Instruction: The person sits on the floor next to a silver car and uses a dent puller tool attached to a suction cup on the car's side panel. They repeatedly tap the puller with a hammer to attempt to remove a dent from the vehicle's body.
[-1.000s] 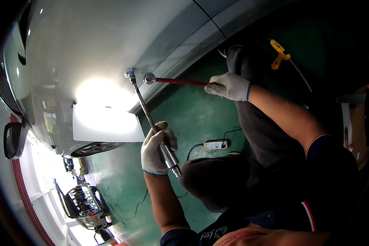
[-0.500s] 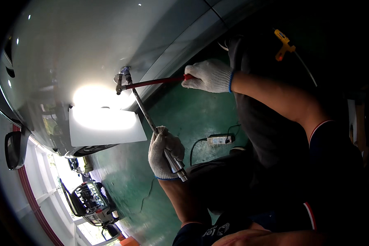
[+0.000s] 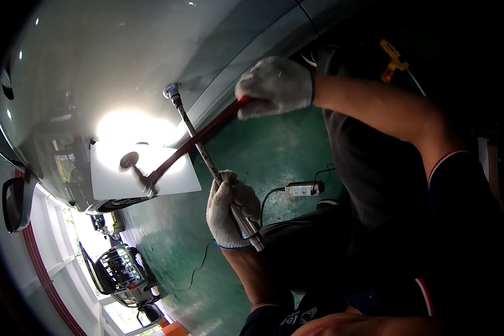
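Observation:
My left hand (image 3: 231, 210), in a white knit glove, is closed round the lower part of a long metal slide-hammer dent puller (image 3: 205, 157). The puller's far end meets a small bluish pull tab (image 3: 172, 91) on the grey car body panel (image 3: 117, 67). My right hand (image 3: 275, 87), gloved too and smeared by motion, grips the red handle of a hammer (image 3: 207, 130). The handle crosses over the puller's rod in view. The hammer's blurred head, with a round disc-like face, shows in front of a bright white board (image 3: 179, 178), apart from the tab.
A power strip (image 3: 302, 190) with cables lies on the green floor (image 3: 179, 246). Farther right is a yellow glue gun (image 3: 393, 60) with a cord. My bent legs are close by. At lower left stands a vehicle (image 3: 123, 274) near the bright opening.
The hammer's head has swung away from the puller's tab end, down and left over the white board. My right hand has shifted slightly up and left. The left hand has barely moved.

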Demonstrator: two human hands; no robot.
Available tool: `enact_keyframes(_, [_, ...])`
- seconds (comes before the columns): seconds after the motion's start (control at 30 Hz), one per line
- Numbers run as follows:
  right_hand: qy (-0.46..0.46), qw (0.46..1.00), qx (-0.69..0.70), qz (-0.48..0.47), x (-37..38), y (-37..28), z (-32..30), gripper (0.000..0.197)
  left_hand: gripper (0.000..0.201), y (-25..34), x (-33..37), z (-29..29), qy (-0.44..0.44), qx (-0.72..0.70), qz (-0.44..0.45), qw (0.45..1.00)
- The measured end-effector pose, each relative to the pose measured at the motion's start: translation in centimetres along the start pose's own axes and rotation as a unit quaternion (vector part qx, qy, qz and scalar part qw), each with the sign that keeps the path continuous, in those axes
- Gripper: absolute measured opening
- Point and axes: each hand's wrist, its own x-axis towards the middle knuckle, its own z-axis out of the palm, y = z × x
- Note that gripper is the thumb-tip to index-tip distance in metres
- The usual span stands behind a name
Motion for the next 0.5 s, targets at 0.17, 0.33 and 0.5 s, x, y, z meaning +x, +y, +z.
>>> enact_keyframes(0.17, [-0.074, 0.981, -0.013, 0.176, -0.5, -0.9, -1.0, 0.050, 0.027, 0.0, -0.2, -0.1, 0.006, -0.001, -0.002, 1.000])
enact_keyframes(0.33, [-0.068, 0.992, -0.054, 0.093, -0.7, 1.2, -1.2, 0.053, 0.027, -0.2, 0.1, -0.1, 0.007, -0.003, 0.001, 1.000])
enact_keyframes(0.5, [-0.027, 0.998, -0.038, 0.044, -1.2, -0.9, -0.1, 0.052, 0.027, 0.1, -0.5, -0.1, 0.024, -0.009, 0.000, 1.000])
